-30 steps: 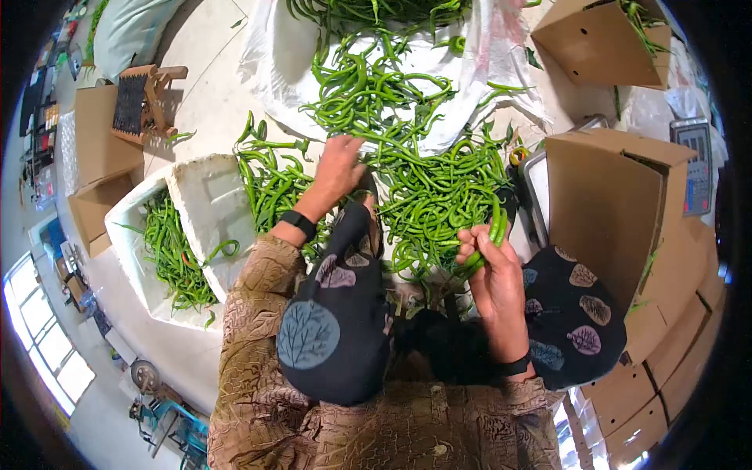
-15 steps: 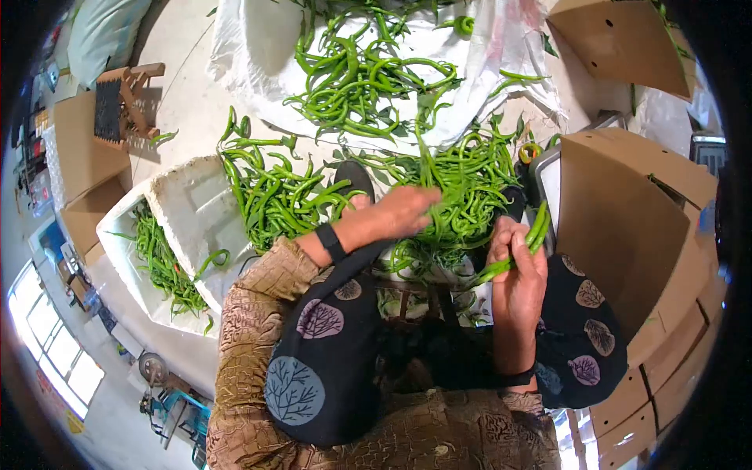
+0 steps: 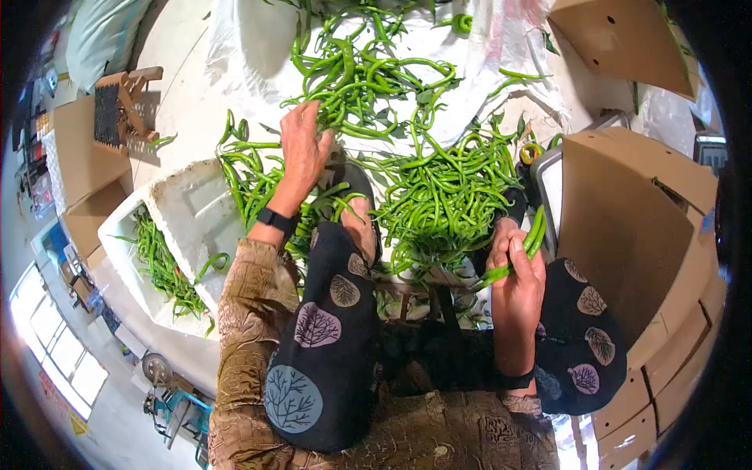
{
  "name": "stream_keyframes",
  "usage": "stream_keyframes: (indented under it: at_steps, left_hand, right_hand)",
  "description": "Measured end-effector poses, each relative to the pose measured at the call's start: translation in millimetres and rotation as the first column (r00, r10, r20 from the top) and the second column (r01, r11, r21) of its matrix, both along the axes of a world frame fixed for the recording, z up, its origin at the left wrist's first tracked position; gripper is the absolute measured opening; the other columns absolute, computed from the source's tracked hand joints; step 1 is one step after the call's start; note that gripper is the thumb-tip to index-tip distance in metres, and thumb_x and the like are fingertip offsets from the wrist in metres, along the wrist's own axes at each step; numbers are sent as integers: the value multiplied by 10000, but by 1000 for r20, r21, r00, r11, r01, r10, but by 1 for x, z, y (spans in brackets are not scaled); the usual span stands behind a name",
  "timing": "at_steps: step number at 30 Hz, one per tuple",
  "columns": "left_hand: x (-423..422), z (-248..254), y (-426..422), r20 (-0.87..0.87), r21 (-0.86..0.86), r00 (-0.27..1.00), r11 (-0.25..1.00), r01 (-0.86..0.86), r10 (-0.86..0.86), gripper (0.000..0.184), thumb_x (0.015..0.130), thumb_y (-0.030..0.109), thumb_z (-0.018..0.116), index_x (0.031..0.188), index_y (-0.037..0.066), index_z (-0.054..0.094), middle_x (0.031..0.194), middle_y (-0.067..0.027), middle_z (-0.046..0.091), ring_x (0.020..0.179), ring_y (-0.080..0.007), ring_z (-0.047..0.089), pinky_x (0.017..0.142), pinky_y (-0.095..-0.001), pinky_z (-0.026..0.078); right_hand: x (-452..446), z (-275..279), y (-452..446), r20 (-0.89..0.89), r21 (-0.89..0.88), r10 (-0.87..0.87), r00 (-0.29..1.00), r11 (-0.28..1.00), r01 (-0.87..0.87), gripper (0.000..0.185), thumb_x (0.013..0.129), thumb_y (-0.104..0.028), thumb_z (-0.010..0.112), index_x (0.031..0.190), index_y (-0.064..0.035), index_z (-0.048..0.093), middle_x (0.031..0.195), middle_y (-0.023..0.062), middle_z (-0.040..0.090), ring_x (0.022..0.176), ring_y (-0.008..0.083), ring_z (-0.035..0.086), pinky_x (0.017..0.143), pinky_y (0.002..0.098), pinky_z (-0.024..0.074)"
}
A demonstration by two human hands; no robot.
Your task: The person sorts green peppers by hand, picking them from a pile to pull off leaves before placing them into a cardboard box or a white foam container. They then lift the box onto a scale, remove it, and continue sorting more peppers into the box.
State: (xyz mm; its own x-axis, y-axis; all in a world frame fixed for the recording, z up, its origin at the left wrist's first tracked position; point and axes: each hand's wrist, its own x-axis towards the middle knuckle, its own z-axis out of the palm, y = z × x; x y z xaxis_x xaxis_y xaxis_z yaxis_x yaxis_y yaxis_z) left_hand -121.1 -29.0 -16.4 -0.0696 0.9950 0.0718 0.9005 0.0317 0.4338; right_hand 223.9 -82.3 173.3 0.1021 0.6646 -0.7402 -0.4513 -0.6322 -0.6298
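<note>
My right hand (image 3: 518,265) is closed round a few long green chili peppers (image 3: 535,235), whose ends stick out on both sides of it. My left hand (image 3: 304,147), with a black band on its wrist, is stretched forward at the left edge of a loose heap of green peppers (image 3: 356,82) on a white plastic sheet (image 3: 262,94). Its thumb stands apart from the fingers, and no pepper shows in it. Between my feet lies a dense pile of peppers (image 3: 446,196). Another pile of peppers (image 3: 254,188) lies left of my left foot, partly behind my left forearm.
A white foam box (image 3: 168,184) with peppers inside is tilted at the left. An open cardboard box (image 3: 627,227) stands at the right beside a pale tray rim (image 3: 550,184). A small wooden stool (image 3: 125,110) is at the upper left.
My left hand has moved forward and left, from over the middle pile to the heap on the sheet. My right hand stays in place with its peppers.
</note>
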Motion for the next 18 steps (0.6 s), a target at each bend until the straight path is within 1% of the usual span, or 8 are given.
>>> stream_keyframes:
  at_steps: [2,5,7,9,11,13,15,18]
  left_hand:
    - [-10,-11,9,-68,25,997,999,-34,36,648,716,111,722,1315,55,482,1242,-202,517,1133,-374,481,947,-480,385]
    - [-10,-11,19,-46,-206,999,978,-12,2,725,665,86,761,1322,67,456,1248,-173,480,1128,-380,446,917,-492,379]
    - [5,4,26,-193,-103,977,988,-116,95,766,660,71,770,1348,84,433,1238,-166,483,1131,-374,454,893,-497,394]
    - [25,18,25,-190,66,977,994,-83,94,632,691,61,742,1278,87,509,1162,-172,531,1064,-366,507,875,-483,417]
    - [40,14,15,145,60,970,981,186,-193,432,726,63,706,1146,81,606,1059,-158,585,986,-361,541,856,-462,438]
    - [87,14,-1,511,-83,839,961,265,-188,251,736,81,686,984,73,653,936,-128,605,952,-351,550,837,-452,454]
    - [127,14,-10,513,-33,771,889,457,-377,183,718,128,697,885,70,650,838,-102,581,897,-318,554,745,-450,465]
    - [164,14,-9,234,-52,759,771,634,-608,156,698,185,699,757,75,605,777,-104,500,781,-297,510,642,-422,404]
  right_hand:
    - [-7,3,3,3,-25,6,1000,1000,-6,295,975,-108,521,1254,-17,487,942,13,542,742,83,489,673,239,413]
    - [-12,2,7,8,-67,7,1000,998,-6,377,975,-102,519,1327,-17,415,906,11,517,737,82,470,674,249,410]
    - [-9,2,6,10,-56,9,1000,998,-8,386,977,-101,516,1333,-9,400,912,16,513,743,84,469,674,251,411]
    - [-6,-3,6,41,-37,-18,999,999,20,405,978,-101,515,1347,-5,382,908,21,513,747,86,470,675,254,414]
    - [-6,-7,3,26,-67,-1,1000,998,3,406,977,-97,516,1350,-8,381,912,24,516,752,91,475,676,254,421]
    - [-9,-6,1,35,-95,-8,999,995,11,415,977,-90,513,1358,-9,370,912,21,515,759,97,481,678,251,426]
    - [-10,-8,-1,22,-60,9,1000,998,-7,437,978,-84,508,1375,-1,345,920,18,521,765,99,486,678,248,430]
    - [-9,-9,-3,38,-52,23,999,998,-21,467,976,-90,510,1395,-6,322,924,22,535,765,99,490,683,240,425]
